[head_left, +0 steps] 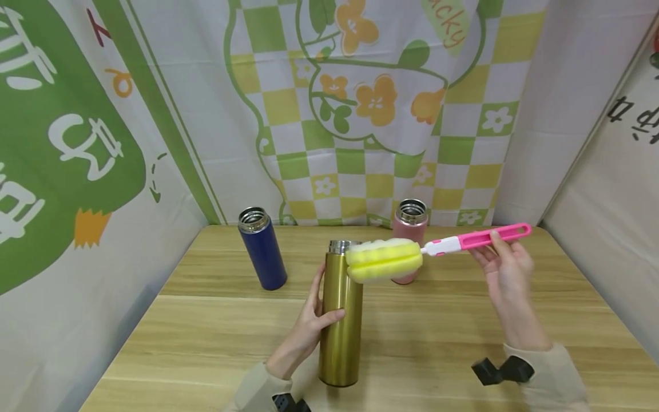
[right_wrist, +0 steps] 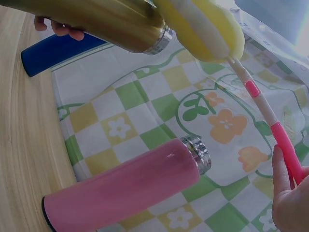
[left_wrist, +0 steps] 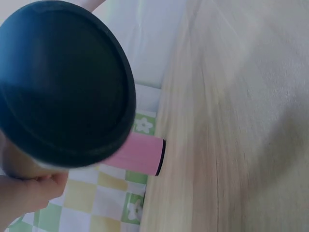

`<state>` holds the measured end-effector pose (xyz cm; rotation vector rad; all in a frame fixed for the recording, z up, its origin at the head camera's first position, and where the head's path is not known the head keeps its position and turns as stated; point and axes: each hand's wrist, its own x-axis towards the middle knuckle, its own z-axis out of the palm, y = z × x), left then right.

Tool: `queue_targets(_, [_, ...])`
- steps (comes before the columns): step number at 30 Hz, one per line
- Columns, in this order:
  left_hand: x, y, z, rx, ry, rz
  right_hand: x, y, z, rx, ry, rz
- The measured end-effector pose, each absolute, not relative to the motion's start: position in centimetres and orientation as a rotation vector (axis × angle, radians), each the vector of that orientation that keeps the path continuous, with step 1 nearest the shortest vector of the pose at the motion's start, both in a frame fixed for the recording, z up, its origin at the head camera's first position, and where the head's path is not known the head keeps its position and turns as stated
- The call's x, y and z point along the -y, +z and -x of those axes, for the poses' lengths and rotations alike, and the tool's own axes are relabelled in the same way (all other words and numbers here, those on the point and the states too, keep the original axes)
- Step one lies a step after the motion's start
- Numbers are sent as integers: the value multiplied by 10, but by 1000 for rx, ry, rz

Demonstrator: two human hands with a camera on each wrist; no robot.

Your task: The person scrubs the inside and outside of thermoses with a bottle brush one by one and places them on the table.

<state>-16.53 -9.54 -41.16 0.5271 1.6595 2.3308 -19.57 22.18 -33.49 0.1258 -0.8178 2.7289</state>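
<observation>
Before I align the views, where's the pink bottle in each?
Head: pink bottle right of centre, partly behind the brush.
Left wrist: just below centre, sideways, partly behind the dark base of the gold bottle.
Right wrist: bottom, left of centre, mouth toward upper right.
Shared landmark: the checkered backdrop.

Brush (head_left: pixel 443 246) before the rightmost bottle (head_left: pixel 410 230)
</observation>
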Motion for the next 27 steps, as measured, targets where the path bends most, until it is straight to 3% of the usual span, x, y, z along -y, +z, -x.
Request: queue_targets(27, [91, -409, 164, -1614, 2491, -423, -232, -341, 192, 860, 2751, -261])
